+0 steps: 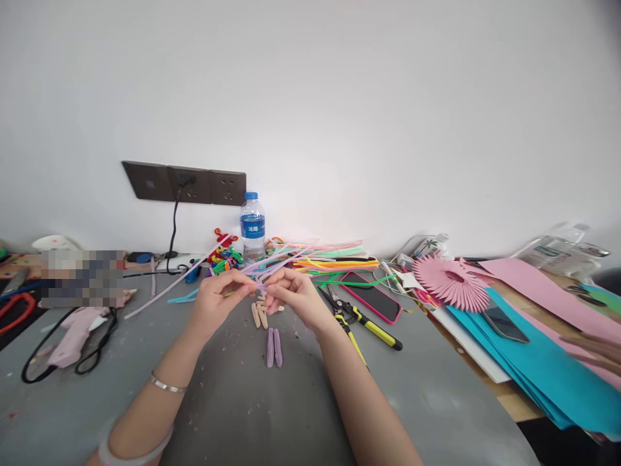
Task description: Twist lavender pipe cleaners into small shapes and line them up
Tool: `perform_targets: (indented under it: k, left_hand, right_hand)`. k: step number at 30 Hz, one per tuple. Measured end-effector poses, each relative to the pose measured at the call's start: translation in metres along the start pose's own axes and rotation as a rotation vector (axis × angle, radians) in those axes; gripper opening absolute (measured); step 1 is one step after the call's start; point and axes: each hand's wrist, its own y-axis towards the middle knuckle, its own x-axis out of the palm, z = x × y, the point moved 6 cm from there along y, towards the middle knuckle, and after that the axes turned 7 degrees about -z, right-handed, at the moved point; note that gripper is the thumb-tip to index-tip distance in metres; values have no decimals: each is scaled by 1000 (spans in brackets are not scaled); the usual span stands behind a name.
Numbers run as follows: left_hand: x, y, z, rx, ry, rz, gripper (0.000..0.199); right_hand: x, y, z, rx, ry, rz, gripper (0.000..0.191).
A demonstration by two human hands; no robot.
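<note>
Lilac pipe cleaners [261,286] are pinched between my two hands, their long ends fanning out beyond the fingers. My left hand [220,296] grips them from the left with thumb and forefinger. My right hand [297,296] is closed on them from the other side, fingertips close to the left ones. Just below lie several short beige pieces [260,315]. Nearer to me, two purple fuzzy rolls [274,348] rest side by side on the grey table [233,401]. Exactly how the pipe cleaners are twisted is hidden by my fingers.
Behind my hands are loose coloured pipe cleaners [339,263] and a water bottle [253,226]. Yellow-handled pliers [376,329] and a phone [373,298] lie right. A pink glue gun [72,336] sits left. Another person's hand [599,349] touches paper at far right.
</note>
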Motion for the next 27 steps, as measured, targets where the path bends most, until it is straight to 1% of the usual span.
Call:
perform_targets:
  k: [2,4,7,9,11,13,17,19,22,25,27]
  left_hand:
    - [0,0,0,-57,-21,14,20]
    - [3,1,-2,-120,-37,6,22]
    - [7,1,-8,-203,-37,-24,25]
    - [8,1,-13,-246,-38,-33,26]
    - [10,1,-18,-289,-48,-79,27]
    - [13,1,-21,-316,-42,-179,28]
    - [20,-2,-23,-350,45,-392,25]
    - [26,-7,-26,-392,45,-494,24]
    - [36,-13,-30,-477,-4,-585,24]
    - [43,-17,-34,-569,-143,-600,24]
    - [47,-18,-34,-606,-245,-597,26]
  right_hand:
    - [-3,0,-1,-41,-37,21,26]
    - [-7,-1,-2,-74,-113,69,23]
    - [-14,-2,-2,-109,-298,143,20]
    - [-16,-3,-5,-143,-440,162,19]
    - [-17,-4,-9,-165,-544,162,17]
    - [-18,-5,-8,-113,-558,116,17]
    - [-19,-7,8,141,-434,-67,19]
    - [-17,-9,13,206,-408,-151,20]
    - [-11,-11,16,221,-437,-254,18]
    - [-6,-12,14,196,-510,-298,13]
    - [-4,-12,11,167,-541,-315,13]
